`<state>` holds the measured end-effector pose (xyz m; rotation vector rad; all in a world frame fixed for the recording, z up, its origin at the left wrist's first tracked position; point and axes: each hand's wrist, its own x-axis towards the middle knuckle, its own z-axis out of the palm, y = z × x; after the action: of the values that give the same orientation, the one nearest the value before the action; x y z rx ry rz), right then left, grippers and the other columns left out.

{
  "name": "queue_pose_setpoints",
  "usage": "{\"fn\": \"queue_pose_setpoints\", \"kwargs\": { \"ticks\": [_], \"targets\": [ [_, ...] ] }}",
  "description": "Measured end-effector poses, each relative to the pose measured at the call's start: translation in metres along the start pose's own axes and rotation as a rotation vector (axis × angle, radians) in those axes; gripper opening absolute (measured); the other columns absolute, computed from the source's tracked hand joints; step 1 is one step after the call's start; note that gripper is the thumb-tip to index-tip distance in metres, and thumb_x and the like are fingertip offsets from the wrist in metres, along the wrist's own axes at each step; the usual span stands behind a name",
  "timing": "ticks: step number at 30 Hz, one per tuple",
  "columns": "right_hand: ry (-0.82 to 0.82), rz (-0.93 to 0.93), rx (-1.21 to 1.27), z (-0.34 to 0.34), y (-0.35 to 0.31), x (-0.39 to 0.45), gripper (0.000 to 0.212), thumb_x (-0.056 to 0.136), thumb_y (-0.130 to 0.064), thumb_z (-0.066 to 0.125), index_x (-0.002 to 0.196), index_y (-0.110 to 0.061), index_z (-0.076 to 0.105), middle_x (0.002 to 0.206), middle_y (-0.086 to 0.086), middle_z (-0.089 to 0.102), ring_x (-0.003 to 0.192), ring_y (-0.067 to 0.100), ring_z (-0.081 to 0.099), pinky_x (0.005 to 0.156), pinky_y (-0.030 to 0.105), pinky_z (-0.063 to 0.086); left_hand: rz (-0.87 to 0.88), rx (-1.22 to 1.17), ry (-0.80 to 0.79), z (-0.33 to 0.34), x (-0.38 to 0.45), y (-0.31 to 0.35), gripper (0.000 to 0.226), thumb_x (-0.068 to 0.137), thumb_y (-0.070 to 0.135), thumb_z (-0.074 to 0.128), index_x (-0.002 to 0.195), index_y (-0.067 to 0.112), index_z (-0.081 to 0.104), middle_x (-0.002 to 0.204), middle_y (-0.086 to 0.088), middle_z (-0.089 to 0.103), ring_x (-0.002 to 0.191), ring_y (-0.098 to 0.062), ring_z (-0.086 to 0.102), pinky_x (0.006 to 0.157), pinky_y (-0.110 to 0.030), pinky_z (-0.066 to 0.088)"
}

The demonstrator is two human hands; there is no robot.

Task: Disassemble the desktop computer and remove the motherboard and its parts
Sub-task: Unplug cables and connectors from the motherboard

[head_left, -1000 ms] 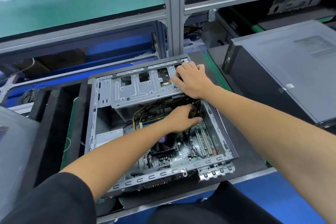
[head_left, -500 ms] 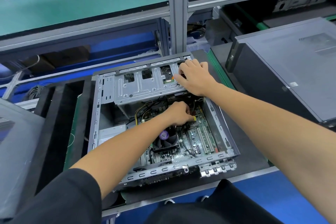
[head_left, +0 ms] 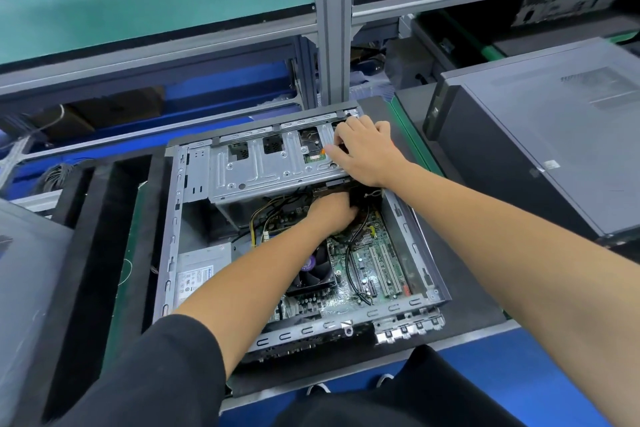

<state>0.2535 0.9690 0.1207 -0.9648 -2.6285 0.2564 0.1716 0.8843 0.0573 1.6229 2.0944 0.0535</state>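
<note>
The power supply [head_left: 204, 270] label's print is too blurred to read.

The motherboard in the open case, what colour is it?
Green, on the motherboard, best seen in the head view.

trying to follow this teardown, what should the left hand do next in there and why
Probably pull free whatever connector the left hand has reached, though its fingertips are hidden under the drive cage. Black and yellow cables run to the motherboard there, and the right hand rests on the cage, seemingly steadying the case.
</note>
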Motion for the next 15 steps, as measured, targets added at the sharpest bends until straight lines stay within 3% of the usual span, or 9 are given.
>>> {"fn": "queue_pose_setpoints", "kwargs": {
  "ticks": [3, 8, 11, 15],
  "targets": [
    [-0.007, 0.003, -0.004, 0.001, 0.001, 0.0, 0.031, 0.097, -0.05, 0.037, 0.087, -0.022, 0.045, 0.093, -0.005, 0.043, 0.091, 0.015, 0.034, 0.082, 0.035, 0.02, -0.051, -0.053, -0.026, 0.004, 0.011, 0.003, 0.037, 0.099, 0.038, 0.04, 0.125, 0.017, 0.054, 0.12, -0.013, 0.063, 0.106, -0.031, 0.059, 0.072, -0.031, 0.039],
    [-0.011, 0.01, -0.001, 0.0, 0.0, 0.001, 0.032, 0.097, -0.049, 0.037, 0.087, -0.02, 0.047, 0.093, -0.004, 0.045, 0.091, 0.016, 0.035, 0.082, 0.036, 0.021, -0.115, -0.059, -0.088, 0.01, 0.025, 0.002, 0.044, 0.104, 0.036, 0.03, 0.142, 0.017, 0.042, 0.144, -0.009, 0.047, 0.13, -0.029, 0.045, 0.098, -0.036, 0.037],
    [-0.01, 0.008, -0.002, -0.001, 0.001, 0.0, 0.032, 0.097, -0.048, 0.038, 0.087, -0.02, 0.047, 0.092, -0.004, 0.045, 0.09, 0.016, 0.036, 0.082, 0.035, 0.022, -0.048, -0.089, -0.093, 0.009, 0.03, 0.004, 0.05, 0.102, 0.04, 0.037, 0.147, 0.021, 0.035, 0.15, -0.007, 0.04, 0.134, -0.027, 0.041, 0.102, -0.036, 0.037],
    [-0.009, 0.009, 0.018, -0.002, -0.001, 0.0, 0.033, 0.097, -0.048, 0.039, 0.087, -0.018, 0.048, 0.09, -0.003, 0.046, 0.09, 0.017, 0.037, 0.083, 0.036, 0.023, 0.024, -0.133, -0.118, 0.007, 0.034, 0.006, 0.058, 0.096, 0.044, 0.049, 0.148, 0.023, 0.033, 0.149, -0.008, 0.042, 0.128, -0.029, 0.046, 0.095, -0.035, 0.04]
  ]
}}
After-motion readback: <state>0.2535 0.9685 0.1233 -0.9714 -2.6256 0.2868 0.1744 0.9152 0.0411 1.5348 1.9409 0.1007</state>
